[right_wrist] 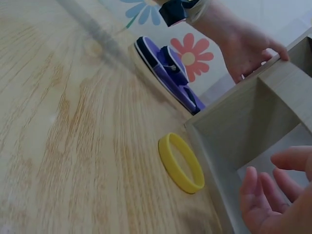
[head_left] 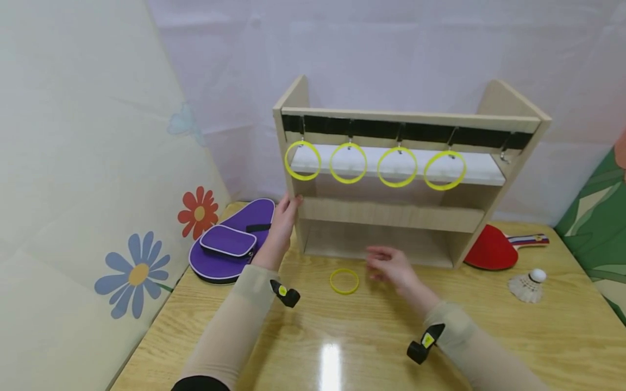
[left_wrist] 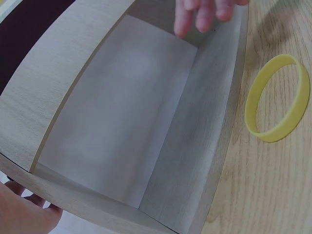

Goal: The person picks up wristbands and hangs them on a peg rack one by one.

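A small wooden shelf (head_left: 391,212) stands on the table, with several yellow rings (head_left: 348,163) hanging from hooks along its black strip. My left hand (head_left: 282,225) grips the left side panel, thumb at the front edge and fingers on the outer face, as the right wrist view also shows. Flat on the table before the shelf lies one more yellow ring, a thin silicone wristband (left_wrist: 278,97). To the right of this wristband my right hand (head_left: 391,266) hovers by the bottom compartment, fingers loosely bent and nothing between them. The rightmost hook (head_left: 505,156) carries no ring.
On the left, against the wall, lies a purple paddle case (head_left: 230,241) with a zipped pocket. A red table tennis paddle (head_left: 494,250) rests beside the shelf's right side, and a shuttlecock (head_left: 528,285) sits in front of it. Cloth backdrops enclose the table.
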### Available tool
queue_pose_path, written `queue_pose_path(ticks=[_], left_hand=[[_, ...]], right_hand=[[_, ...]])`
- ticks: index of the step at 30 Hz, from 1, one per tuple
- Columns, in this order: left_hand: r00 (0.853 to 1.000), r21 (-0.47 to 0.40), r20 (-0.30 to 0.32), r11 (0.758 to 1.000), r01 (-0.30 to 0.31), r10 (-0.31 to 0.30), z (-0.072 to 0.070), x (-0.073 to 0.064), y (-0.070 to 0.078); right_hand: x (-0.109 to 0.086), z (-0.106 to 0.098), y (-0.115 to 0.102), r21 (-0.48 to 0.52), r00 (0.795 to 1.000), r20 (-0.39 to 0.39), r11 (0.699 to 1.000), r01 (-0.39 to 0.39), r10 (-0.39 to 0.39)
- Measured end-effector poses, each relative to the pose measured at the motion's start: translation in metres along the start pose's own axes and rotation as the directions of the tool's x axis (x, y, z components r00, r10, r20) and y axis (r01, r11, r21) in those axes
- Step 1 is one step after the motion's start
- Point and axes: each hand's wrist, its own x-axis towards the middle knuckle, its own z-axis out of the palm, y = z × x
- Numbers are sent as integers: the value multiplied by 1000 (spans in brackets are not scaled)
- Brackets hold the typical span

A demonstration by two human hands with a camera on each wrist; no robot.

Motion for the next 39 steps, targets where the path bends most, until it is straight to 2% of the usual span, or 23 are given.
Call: queue_pose_path(ticks=[11, 24, 31, 39], left_hand=[[1000, -10, -7, 1000, 1, -1, 3, 2, 1], [1000, -3, 5, 1000, 9, -9, 2, 3, 4], [1000, 2, 5, 1000, 13, -13, 2, 3, 3], [1000, -2, 4, 1000, 5, -5, 0, 1, 0]], right_hand=[[12, 6, 24, -110, 1000, 11, 994, -14, 15], [21, 13, 34, -153, 994, 16, 983, -103, 107], [22, 14, 39, -232, 997, 7, 970, -74, 77], [20, 18, 45, -238, 999, -22, 970, -50, 46]])
